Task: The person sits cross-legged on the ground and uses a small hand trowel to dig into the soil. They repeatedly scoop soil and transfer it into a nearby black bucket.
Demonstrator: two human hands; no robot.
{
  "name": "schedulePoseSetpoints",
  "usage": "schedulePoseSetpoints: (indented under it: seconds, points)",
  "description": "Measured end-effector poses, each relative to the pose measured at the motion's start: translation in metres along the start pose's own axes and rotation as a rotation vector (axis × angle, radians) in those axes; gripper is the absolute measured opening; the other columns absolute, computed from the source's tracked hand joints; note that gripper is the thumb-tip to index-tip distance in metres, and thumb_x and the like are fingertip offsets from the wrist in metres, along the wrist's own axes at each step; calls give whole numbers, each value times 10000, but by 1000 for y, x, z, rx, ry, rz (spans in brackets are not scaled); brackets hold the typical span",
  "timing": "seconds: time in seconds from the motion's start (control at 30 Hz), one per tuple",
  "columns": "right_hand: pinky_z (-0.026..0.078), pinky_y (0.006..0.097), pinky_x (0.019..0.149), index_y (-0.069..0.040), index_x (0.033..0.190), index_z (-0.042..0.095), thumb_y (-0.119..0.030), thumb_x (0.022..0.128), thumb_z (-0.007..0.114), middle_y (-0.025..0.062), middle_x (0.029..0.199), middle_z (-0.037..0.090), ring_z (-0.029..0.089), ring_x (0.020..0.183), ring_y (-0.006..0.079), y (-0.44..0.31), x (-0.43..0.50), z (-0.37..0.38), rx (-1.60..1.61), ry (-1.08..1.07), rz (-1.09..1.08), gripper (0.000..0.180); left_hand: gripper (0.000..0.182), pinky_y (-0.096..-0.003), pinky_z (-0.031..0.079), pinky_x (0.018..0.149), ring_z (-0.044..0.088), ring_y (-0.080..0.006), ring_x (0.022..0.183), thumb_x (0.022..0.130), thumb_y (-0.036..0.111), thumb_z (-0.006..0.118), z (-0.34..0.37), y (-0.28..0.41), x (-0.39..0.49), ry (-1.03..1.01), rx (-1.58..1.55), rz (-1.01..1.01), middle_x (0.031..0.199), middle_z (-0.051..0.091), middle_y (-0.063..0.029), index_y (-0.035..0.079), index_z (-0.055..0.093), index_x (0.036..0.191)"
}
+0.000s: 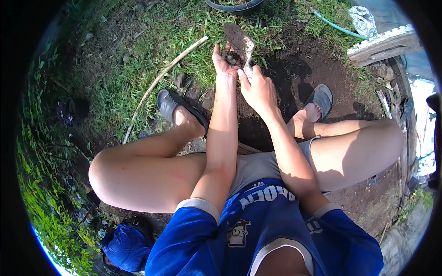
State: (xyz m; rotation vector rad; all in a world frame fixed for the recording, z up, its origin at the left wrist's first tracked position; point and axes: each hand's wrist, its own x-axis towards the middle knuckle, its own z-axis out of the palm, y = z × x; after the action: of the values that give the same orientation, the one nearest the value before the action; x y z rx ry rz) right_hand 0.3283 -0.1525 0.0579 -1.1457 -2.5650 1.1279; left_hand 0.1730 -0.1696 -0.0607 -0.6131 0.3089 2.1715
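My left hand (226, 62), smeared with soil, is turned palm up with a clump of dark soil (233, 58) in it. My right hand (258, 88) grips the handle of a hand trowel (238, 39), whose soil-caked blade lies just beyond and beside the left palm. The two hands are close together over the edge between grass and bare ground. Part of the trowel's handle is hidden by my right fingers.
A dark round pot (236, 7) stands at the top. A long stick (165, 71) lies on the grass at left. Bare soil (340, 74) spreads at right, near a wooden board (385, 46), a green hose (336, 26) and stones. A blue cloth item (126, 246) is at lower left.
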Motion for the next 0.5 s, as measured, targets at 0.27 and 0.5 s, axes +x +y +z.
schedulePoseSetpoints:
  seconds: [0.27, 0.5]
  points:
    - [549, 546, 584, -18, 1005, 519, -386, 1035, 587, 258, 708, 680, 699, 698, 466, 6, 3, 10, 24, 23, -70, 376, 456, -495, 578, 923, 710, -317, 1018, 1084, 391, 387, 5, 6, 11, -185, 181, 33, 1118, 734, -150, 37, 648, 1205]
    - [538, 537, 592, -10, 1036, 540, -359, 1044, 574, 240, 749, 701, 707, 736, 457, 14, 6, 12, 114, 210, -172, 352, 536, -518, 577, 919, 684, -360, 971, 1076, 422, 351, -4, 2, 8, 3, -19, -39, 1106, 705, -215, -24, 626, 1188]
